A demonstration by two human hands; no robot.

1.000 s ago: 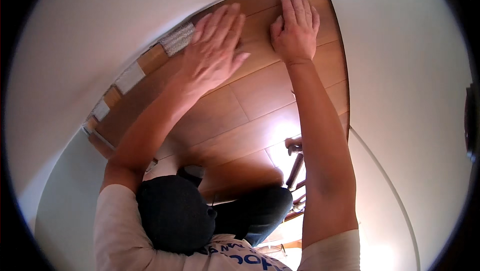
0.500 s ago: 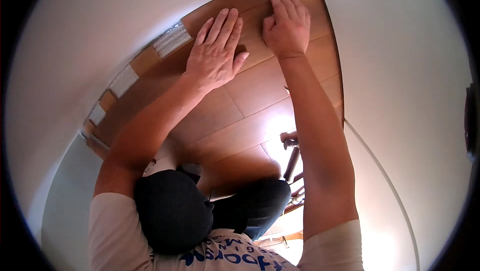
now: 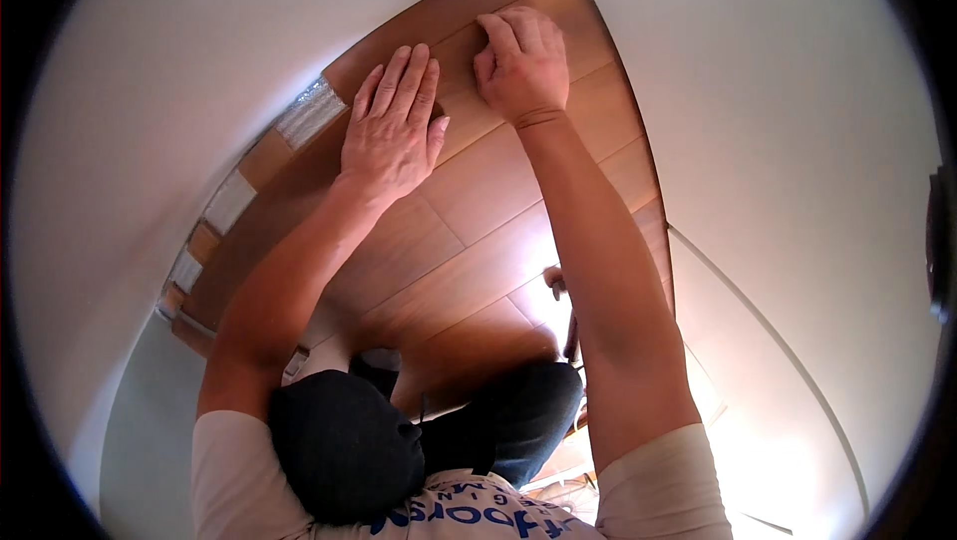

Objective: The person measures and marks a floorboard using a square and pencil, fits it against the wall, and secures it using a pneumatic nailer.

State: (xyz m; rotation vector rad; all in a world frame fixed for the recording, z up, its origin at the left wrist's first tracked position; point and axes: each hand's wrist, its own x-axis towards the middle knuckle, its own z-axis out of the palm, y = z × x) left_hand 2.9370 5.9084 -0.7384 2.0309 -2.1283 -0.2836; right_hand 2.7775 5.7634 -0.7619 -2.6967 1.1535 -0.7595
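Observation:
My left hand [image 3: 394, 131] lies flat on the brown wood floor planks [image 3: 454, 166], fingers stretched forward and thumb out to the side. A little to its right and farther forward, my right hand [image 3: 525, 66] rests on the planks near a long seam. Its fingers are curled toward the thumb, and whatever might be under them is hidden. Left of my left hand, along the wall, silvery foil-like patches [image 3: 311, 111] alternate with short wood pieces [image 3: 266, 159] at the planks' stepped edge.
A white wall [image 3: 179, 71] curves along the left and a pale panel [image 3: 788, 111] borders the floor on the right. Beside my right forearm is a hammer-like tool [image 3: 554, 281], partly covered. My bent dark-trousered leg [image 3: 518, 410] is at the near side, with bright light nearby.
The view has shifted, so floor and hands appear farther left and lower. My right hand's fingers have curled more, drawing slightly nearer. My left hand stays flat in place on the planks.

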